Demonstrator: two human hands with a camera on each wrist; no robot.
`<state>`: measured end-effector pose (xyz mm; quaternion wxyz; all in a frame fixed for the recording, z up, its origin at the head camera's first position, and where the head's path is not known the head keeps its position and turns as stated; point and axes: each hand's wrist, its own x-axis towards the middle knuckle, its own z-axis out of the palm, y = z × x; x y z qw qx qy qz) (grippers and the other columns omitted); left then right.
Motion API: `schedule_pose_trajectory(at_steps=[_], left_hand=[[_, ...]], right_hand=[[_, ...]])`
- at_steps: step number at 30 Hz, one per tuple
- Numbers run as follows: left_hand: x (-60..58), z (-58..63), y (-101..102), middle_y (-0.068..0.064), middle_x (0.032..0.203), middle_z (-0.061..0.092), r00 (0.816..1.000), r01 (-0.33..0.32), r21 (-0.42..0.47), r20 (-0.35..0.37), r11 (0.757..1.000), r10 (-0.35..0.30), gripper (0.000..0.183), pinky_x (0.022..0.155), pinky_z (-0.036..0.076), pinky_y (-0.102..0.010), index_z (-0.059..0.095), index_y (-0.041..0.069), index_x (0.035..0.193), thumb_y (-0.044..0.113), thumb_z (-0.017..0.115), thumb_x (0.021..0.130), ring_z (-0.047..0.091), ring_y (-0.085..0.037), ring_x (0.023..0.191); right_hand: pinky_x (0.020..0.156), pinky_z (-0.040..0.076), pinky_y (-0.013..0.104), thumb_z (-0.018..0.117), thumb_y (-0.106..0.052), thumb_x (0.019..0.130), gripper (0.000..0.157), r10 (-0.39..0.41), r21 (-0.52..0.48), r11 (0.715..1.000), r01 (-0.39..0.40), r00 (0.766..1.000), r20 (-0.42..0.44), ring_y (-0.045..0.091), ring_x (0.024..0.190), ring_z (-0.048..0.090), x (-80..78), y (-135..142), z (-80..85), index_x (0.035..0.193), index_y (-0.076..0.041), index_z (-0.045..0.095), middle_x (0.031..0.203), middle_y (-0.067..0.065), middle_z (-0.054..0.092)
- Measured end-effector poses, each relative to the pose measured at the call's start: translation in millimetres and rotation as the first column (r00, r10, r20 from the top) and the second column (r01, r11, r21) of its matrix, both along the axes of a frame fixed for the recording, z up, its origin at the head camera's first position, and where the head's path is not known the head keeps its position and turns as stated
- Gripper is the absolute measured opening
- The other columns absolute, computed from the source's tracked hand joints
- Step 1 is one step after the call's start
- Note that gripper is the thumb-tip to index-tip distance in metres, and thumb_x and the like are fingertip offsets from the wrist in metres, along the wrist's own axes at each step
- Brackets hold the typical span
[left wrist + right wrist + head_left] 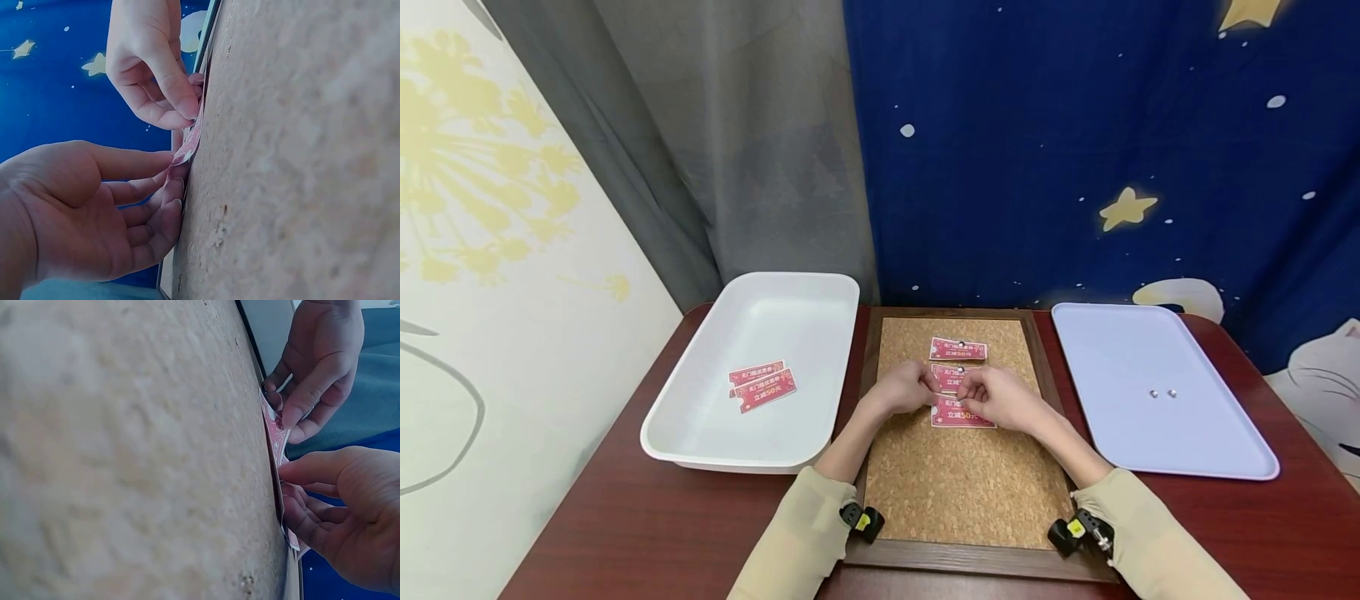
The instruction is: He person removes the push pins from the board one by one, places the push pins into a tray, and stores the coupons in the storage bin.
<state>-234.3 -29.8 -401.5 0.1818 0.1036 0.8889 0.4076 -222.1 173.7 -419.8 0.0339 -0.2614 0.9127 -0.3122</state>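
Three red paper coupons with Chinese print lie one below another on a cork board point(955, 492). The lowest coupon point(964, 419) is under both hands. My left hand point(904, 388) pinches its left end between thumb and fingers, and that corner bends up from the cork. At the middle of its upper edge, my right hand point(1003, 400) brings thumb and index together on a small pushpin, mostly hidden by the fingertips. Silvery pins hold the top coupon point(947, 350) and the middle coupon point(943, 377), which the fingers partly cover.
On the left stands a white tub point(700, 425) with a few overlapping coupons point(766, 390). A pale tray point(1165, 450) on the right carries two small silvery pins point(1163, 394). The board's brown wooden frame point(970, 558) lies on a dark red table point(617, 533), with curtains behind.
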Motion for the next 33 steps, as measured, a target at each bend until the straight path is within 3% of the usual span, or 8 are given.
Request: schedule_pose_trajectory(at_steps=[12,21,33], left_hand=[[-2.2,-0.1,-1.6,-0.004,0.076,0.054,0.999,0.041,0.001,0.014,0.999,-0.041,0.007,0.054,0.036,-0.026,0.065,0.000,0.083,-0.002,0.070,0.088,0.047,-0.016,0.066],[-3.9,0.8,-1.6,-0.004,0.077,0.053,0.998,0.051,-0.009,0.043,0.999,-0.051,0.011,0.054,0.036,-0.026,0.063,0.003,0.081,-0.001,0.070,0.088,0.047,-0.016,0.065],[-6.0,0.3,-2.6,-0.004,0.075,0.055,0.996,0.054,0.016,0.071,0.998,-0.055,0.008,0.055,0.037,-0.026,0.064,0.001,0.084,-0.002,0.070,0.088,0.047,-0.015,0.065]], right_hand=[[0.064,0.049,0.024,0.072,-0.001,0.082,0.009,-0.001,0.043,0.999,0.000,1.000,0.009,0.006,0.069,0.056,-3.1,-4.8,5.1,0.080,-0.007,0.066,0.072,-0.005,0.061],[0.063,0.049,0.025,0.073,0.000,0.079,0.013,-0.023,0.063,0.998,0.020,0.999,0.048,0.006,0.066,0.057,-3.9,-9.5,7.4,0.082,-0.008,0.064,0.070,-0.005,0.061],[0.058,0.046,0.024,0.072,0.000,0.076,0.013,-0.019,0.064,0.998,0.016,0.999,0.037,0.006,0.063,0.054,-5.7,-9.2,6.5,0.081,-0.008,0.062,0.068,-0.005,0.059]])
